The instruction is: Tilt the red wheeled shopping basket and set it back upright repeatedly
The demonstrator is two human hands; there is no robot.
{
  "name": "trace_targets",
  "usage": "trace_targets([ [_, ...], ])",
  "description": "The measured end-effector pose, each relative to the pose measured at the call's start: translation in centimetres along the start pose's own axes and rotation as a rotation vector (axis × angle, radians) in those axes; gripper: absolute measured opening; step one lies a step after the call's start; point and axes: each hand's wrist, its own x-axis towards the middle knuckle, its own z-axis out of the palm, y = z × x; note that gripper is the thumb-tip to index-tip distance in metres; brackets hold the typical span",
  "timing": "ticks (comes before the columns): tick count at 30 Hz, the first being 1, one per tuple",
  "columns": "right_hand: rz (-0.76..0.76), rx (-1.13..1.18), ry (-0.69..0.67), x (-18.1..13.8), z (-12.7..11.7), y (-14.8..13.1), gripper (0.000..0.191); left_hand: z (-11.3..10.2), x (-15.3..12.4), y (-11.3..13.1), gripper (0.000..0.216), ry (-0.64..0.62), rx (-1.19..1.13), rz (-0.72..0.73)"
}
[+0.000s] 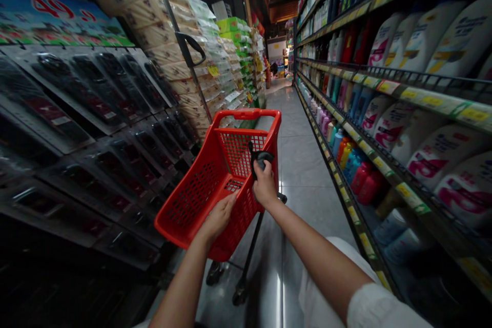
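Observation:
In the middle of the view is a red plastic shopping cart (221, 253) with lattice sides and dark wheeled legs. My left hand (221, 215) grips its near long rim, fingers curled over the edge. Farther along the same side, my right hand (265, 182) is closed around a black grip-like piece (263, 156) at the rim. I cannot make out how that piece joins the cart. The visible inside of the basket shows bare red plastic.
Shelves of shampoo bottles (434, 36) line the right side. Packaged goods (49, 92) hang on the left, with stacked cartons (161, 25) beyond. A metal pole with a black loop handle (190, 48) rises behind the cart. Grey tiled floor (303, 154) runs down the aisle.

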Motion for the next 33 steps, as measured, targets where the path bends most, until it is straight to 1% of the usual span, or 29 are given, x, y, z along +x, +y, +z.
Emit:
trace_targets([
  [3, -0.061, -0.162, -0.135, -1.9, -0.3, -0.9, 0.07, -0.1, 0.0, -0.2, 0.072, 0.022, 0.021, -0.002],
  [5, -0.088, -0.233, -0.186, -2.2, -0.7, -0.9, 0.069, 0.0, -0.1, -0.2, 0.072, 0.038, 0.031, -0.015],
  [9, -0.048, -0.343, -0.189, -0.1, -2.2, -0.2, 0.069, 0.2, -0.3, 0.3, 0.073, -0.003, -0.004, 0.002],
  [11, -0.032, -0.377, -0.194, 0.3, -2.4, -0.2, 0.069, 0.2, -0.4, 0.5, 0.074, -0.014, -0.021, 0.009],
  [12, -0.042, -0.393, -0.214, -0.1, -2.2, -0.3, 0.069, 0.2, -0.4, 0.6, 0.075, -0.007, -0.022, -0.003],
  [14, -0.092, -0.418, -0.283, -1.8, -1.8, -1.0, 0.069, 0.1, -0.6, 0.6, 0.079, 0.02, -0.019, -0.056],
  [16, -0.175, -0.425, -0.362, -3.7, -1.4, -1.6, 0.068, 0.0, -0.9, 0.7, 0.083, 0.05, -0.027, -0.104],
  [18, -0.238, -0.425, -0.415, -4.7, -1.4, -1.9, 0.069, 0.0, -1.1, 0.9, 0.086, 0.051, -0.046, -0.115],
  [20, -0.238, -0.444, -0.418, -4.5, -1.8, -1.9, 0.068, 0.1, -1.1, 1.1, 0.09, 0.012, -0.077, -0.118],
  [23, -0.19, -0.498, -0.386, -4.3, -2.0, -1.9, 0.066, 0.2, -1.1, 1.3, 0.093, -0.036, -0.118, -0.129],
  [25, -0.232, -0.507, -0.397, -5.3, -1.5, -2.1, 0.066, 0.2, -1.0, 1.1, 0.094, -0.009, -0.131, -0.129],
  [27, -0.31, -0.487, -0.424, -6.8, -0.9, -2.4, 0.067, 0.0, -0.9, 0.6, 0.094, 0.044, -0.13, -0.127],
  [29, -0.354, -0.463, -0.431, -7.6, -0.7, -2.4, 0.07, -0.1, -0.9, 0.1, 0.095, 0.054, -0.123, -0.131],
  [31, -0.3, -0.434, -0.386, -7.0, -0.8, -1.7, 0.074, -0.2, -1.0, -0.3, 0.097, 0.005, -0.13, -0.145],
  [33, -0.149, -0.363, -0.263, -5.0, -1.2, -0.3, 0.078, -0.3, -1.1, -0.4, 0.096, -0.038, -0.141, -0.163],
])
